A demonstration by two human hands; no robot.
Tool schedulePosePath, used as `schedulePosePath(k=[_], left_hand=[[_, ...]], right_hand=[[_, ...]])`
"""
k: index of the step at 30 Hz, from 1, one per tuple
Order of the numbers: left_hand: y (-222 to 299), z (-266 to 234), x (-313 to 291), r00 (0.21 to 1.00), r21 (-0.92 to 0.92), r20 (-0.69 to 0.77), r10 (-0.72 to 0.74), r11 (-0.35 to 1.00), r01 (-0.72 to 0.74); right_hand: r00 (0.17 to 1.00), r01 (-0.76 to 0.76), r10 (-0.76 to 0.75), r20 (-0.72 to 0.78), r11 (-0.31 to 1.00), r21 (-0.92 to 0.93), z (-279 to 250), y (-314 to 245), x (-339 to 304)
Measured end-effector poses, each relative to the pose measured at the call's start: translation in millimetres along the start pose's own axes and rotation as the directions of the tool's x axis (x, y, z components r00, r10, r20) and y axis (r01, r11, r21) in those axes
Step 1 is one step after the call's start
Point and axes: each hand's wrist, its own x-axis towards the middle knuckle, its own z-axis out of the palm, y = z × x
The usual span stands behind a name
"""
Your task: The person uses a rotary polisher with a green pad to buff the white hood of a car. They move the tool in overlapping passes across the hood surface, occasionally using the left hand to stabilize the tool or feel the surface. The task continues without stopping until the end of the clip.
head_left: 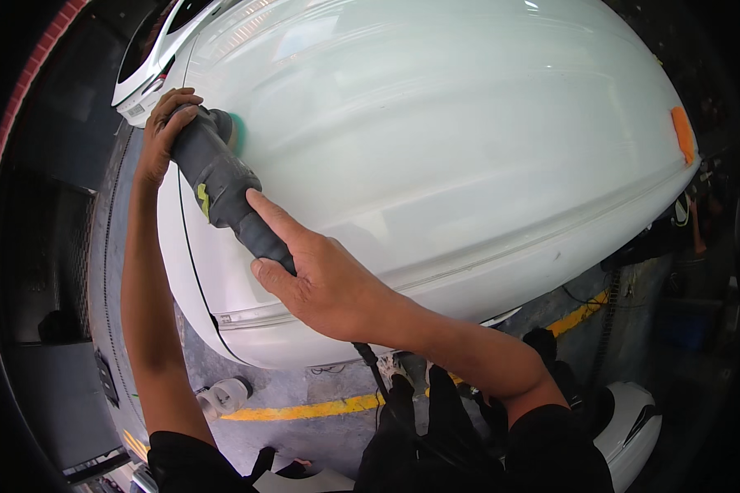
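A black power polisher with a green pad lies slantwise over the left part of a white car's roof. The pad's edge shows against the paint. My left hand is wrapped over the polisher's head at the far end. Around the rear handle, my right hand is closed, its index finger stretched along the body. A scrap of yellow-green tape sticks to the casing. The black power cord hangs down below my right hand.
An orange cloth lies at the roof's right end. On the floor are a pale round container and a yellow line. Other white cars stand at upper left and lower right. Dark equipment crowds the right side.
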Motion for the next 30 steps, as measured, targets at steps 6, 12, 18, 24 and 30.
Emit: schedulePosePath(k=[6,12,18,24,30], left_hand=[[28,22,17,0.996,-0.021,0.070,0.056,0.998,-0.054],[0,-10,2,0.999,0.038,-0.032,-0.015,0.999,0.016],[22,7,15,1.000,-0.017,0.010,-0.017,1.000,0.018],[14,9,19,1.000,-0.004,0.025,-0.018,1.000,0.018],[4,-8,9,0.998,0.007,-0.027,-0.057,0.998,0.058]], right_hand=[[0.997,-0.016,0.025,-0.067,0.993,0.120,-9,-10,-24],[0.998,-0.020,0.006,0.061,0.976,0.216,-8,5,14],[0.999,-0.038,0.032,0.028,0.970,0.238,-20,-4,3],[0.999,-0.033,0.027,0.025,0.951,0.307,-15,-6,5],[0.999,-0.013,0.004,0.036,0.966,0.257,-11,6,21]])
